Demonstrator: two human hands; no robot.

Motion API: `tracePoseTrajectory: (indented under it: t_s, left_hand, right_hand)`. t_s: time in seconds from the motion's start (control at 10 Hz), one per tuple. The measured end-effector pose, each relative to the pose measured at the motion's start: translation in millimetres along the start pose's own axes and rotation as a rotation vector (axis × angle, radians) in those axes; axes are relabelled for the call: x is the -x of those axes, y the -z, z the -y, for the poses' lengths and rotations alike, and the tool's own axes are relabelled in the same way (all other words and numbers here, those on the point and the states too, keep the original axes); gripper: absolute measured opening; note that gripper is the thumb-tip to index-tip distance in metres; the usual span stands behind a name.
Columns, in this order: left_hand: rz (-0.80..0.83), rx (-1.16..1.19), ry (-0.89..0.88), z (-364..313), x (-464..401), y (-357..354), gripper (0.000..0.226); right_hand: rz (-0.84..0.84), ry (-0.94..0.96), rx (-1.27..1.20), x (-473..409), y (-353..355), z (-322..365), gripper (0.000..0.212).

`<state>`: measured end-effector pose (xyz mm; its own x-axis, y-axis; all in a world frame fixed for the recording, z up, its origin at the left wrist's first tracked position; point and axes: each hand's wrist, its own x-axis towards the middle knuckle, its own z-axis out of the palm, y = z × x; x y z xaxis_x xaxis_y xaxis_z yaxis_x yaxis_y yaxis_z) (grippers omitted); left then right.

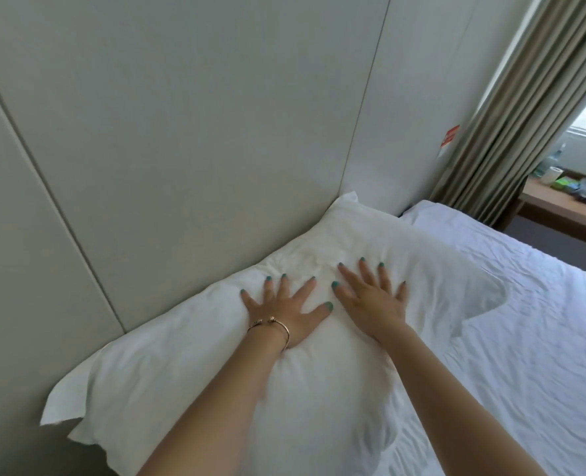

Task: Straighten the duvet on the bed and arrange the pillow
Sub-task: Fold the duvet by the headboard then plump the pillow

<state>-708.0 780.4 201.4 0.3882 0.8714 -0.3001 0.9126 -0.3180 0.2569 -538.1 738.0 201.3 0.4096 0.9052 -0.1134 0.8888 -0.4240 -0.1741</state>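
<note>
Lying lengthwise along the wall, pillow (188, 365) beneath both flat hands.

**Bare arms, teal nails, one bangle**

Both forearms bare, no sleeves in view. Left hand (286, 309) & right hand (374, 300): nails painted teal-green on all visible fingers. Left wrist has thin gold open bangle (278, 326) w/ small knob ends facing each other. Right wrist plain.

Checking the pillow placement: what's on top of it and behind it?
Both hands, left hand and right hand, press flat on the pillow. Behind it stands the wall panel; beneath is hidden.
</note>
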Motion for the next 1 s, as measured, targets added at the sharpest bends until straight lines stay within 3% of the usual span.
tracePoseTrajectory:
  t_s: [0.1,0.3,0.5,0.7,0.9,1.0]
  left_hand:
    - [-0.127,-0.068,0.103,9.6,49.3,-5.4,0.079]
    - [-0.067,0.007,0.254,25.2,85.4,-18.6,0.079]
    - [-0.332,-0.016,0.264,-7.0,127.1,-41.7,0.065]
    - [-0.542,0.0,0.173,-33.4,183.9,-82.9,0.069]
    - [-0.531,0.01,0.145,-32.0,248.8,-152.3,0.071]
    - [-0.519,-0.035,0.12,-30.6,274.2,-186.7,0.08]
  right_hand:
    - [0.012,-0.038,-0.029,12.3,3.5,-9.6,0.058]
    - [0.098,0.1,-0.07,14.9,7.1,-12.2,0.058]
    - [-0.074,0.179,-0.147,80.1,-0.8,-51.7,0.054]
    - [-0.001,0.247,-0.249,152.4,-24.5,-96.8,0.055]
    - [0.177,0.32,-0.335,214.8,-62.9,-137.5,0.063]
    - [0.451,0.251,-0.202,267.5,-115.7,-171.0,0.067]
